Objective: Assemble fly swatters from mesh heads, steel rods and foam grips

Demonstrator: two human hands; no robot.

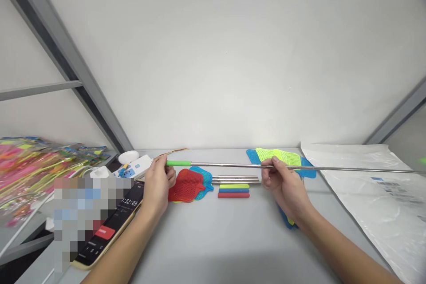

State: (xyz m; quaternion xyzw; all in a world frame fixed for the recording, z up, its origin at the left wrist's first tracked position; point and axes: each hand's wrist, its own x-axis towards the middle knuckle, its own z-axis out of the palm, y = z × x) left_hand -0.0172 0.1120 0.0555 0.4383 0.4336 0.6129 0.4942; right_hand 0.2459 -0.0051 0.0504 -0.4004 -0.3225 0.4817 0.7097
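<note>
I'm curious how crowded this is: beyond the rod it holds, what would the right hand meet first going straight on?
Past the metal rod, the right hand would probably meet the yellow-green mesh piece; if raised high enough, the wall instead. Depth is unclear.

It seemed a small assembly or packing workshop, for a plain grey worktop (199, 244) against a white wall (226, 53), flanked by metal uprights (80, 62), held sorted rods (236, 179), coloured sleeves (233, 195) and perforated paddles (186, 185), with a power strip (136, 167), white plastic packaging (372, 199) and bagged colourful goods (36, 164) about.
</note>
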